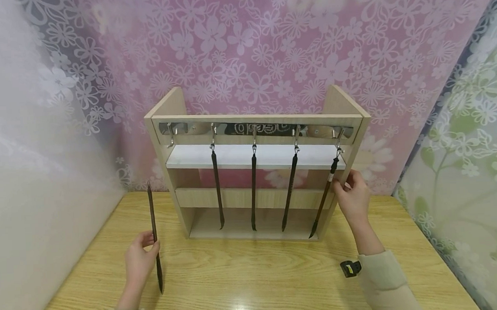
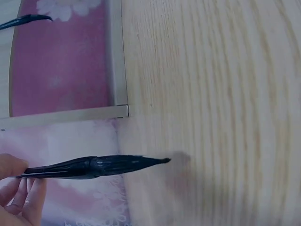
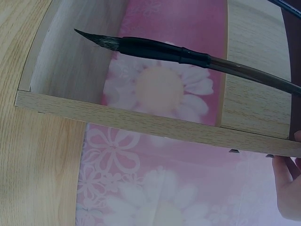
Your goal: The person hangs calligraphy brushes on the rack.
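Observation:
My left hand [image 1: 138, 259] pinches a dark calligraphy brush [image 1: 152, 207] between thumb and fingers, left of a wooden rack [image 1: 238, 198]. The brush stands nearly upright; in the left wrist view its pointed black bristles [image 2: 124, 165] extend beyond the fingers. With my right hand [image 1: 353, 199] I grip the rack's right side panel [image 3: 155, 120], thumb at the front edge. Several similar brushes hang by loops from hooks, bristles down. The rightmost hanging brush [image 1: 327, 191] slants close to my right thumb. The leftmost hook [image 1: 170, 136] carries no brush.
A shiny metal hook strip [image 1: 305, 130] runs along the rack's top board. Inside is a white shelf [image 1: 233, 155]. The rack stands on a wood-grain table [image 1: 253, 275], before a pink floral backdrop [image 1: 252, 48]. A pale wall [image 1: 44, 159] rises on the left.

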`<state>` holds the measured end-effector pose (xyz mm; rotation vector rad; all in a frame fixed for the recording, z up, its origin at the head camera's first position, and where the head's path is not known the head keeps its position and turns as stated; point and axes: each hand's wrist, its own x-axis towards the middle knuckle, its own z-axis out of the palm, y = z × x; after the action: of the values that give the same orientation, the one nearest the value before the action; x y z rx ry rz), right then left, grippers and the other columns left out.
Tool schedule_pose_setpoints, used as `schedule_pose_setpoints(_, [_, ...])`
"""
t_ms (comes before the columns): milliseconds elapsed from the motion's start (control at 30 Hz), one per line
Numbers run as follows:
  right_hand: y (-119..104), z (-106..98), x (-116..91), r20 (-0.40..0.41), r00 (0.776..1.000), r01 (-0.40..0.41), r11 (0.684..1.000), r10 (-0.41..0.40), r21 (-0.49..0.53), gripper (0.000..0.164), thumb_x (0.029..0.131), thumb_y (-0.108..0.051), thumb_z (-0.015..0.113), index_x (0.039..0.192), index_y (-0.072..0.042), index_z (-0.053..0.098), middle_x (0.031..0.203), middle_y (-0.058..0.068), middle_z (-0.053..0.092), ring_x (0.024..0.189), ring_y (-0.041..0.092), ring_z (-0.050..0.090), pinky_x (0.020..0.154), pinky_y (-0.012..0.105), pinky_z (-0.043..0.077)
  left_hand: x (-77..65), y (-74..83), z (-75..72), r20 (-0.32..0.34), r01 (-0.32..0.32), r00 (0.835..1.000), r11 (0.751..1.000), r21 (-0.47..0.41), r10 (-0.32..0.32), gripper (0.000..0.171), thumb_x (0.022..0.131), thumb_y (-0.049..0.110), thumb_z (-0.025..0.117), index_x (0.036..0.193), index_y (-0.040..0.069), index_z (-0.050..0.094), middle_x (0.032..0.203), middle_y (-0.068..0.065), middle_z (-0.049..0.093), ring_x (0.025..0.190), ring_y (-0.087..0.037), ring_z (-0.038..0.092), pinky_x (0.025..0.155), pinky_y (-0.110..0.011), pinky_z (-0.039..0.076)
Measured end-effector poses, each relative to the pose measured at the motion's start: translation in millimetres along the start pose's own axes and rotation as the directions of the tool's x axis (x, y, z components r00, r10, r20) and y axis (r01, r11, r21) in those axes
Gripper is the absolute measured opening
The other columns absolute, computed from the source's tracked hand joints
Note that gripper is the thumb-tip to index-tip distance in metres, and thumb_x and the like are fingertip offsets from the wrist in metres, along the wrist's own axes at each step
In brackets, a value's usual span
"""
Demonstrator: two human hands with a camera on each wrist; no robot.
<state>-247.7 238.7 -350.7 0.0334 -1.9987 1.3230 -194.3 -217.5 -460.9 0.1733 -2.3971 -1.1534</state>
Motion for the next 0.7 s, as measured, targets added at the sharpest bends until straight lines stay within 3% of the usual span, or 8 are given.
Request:
schedule_pose_setpoints(233, [-15, 0, -5, -0.006, 1.000, 0.007, 1.000, -0.007, -0.015, 0.026, 0.079, 0.008, 0.053, 0.103, 0.017, 0.048, 0.092, 0.024, 0.054, 0.093, 0.039, 0.054, 0.071, 0.010, 0.044, -1.1, 12.3, 3.0, -0.110, -0.082, 0.991, 0.997, -0.016, 0.080, 0.026, 0.075, -0.005, 0.063, 0.100, -0.009, 0.057, 0.086, -0.019, 0.061, 0.080, -0.032, 0.059, 0.051, -0.012, 0.043])
schedule_pose_setpoints(400, [2, 1, 1, -0.002, 1.000, -0.009, 1.000, 0.009, -0.011, 0.027, 0.079, 0.007, 0.055, 0.104, 0.014, 0.049, 0.093, 0.022, 0.055, 0.092, 0.036, 0.055, 0.071, 0.009, 0.045, -0.5, 22.2, 5.4, -0.169, -0.139, 0.977, 0.988, -0.065, 0.127, 0.025, 0.074, -0.007, 0.063, 0.099, -0.009, 0.057, 0.086, -0.019, 0.061, 0.080, -0.031, 0.059, 0.053, -0.001, 0.039])
schedule_pose_setpoints(533, [17, 2, 5, 0.001, 1.000, -0.013, 1.000, 0.013, 0.000, 0.028, 0.079, 0.006, 0.056, 0.106, 0.012, 0.050, 0.095, 0.021, 0.056, 0.093, 0.032, 0.056, 0.071, 0.010, 0.045, 0.3, 32.3, 7.0, -0.229, -0.216, 0.954, 0.973, -0.086, 0.192, 0.024, 0.072, -0.011, 0.064, 0.095, -0.009, 0.058, 0.084, -0.019, 0.061, 0.077, -0.029, 0.059, 0.055, 0.000, 0.039])
schedule_pose_setpoints(700, [18, 2, 5, 0.000, 1.000, -0.005, 1.000, 0.005, 0.005, 0.029, 0.079, 0.005, 0.057, 0.106, 0.011, 0.050, 0.096, 0.020, 0.056, 0.094, 0.032, 0.056, 0.072, 0.011, 0.045, 0.7, 44.1, 8.7, -0.268, -0.263, 0.937, 0.957, -0.124, 0.223, 0.023, 0.071, -0.012, 0.065, 0.093, -0.008, 0.060, 0.084, -0.016, 0.062, 0.077, -0.013, 0.056, 0.056, -0.003, 0.042])
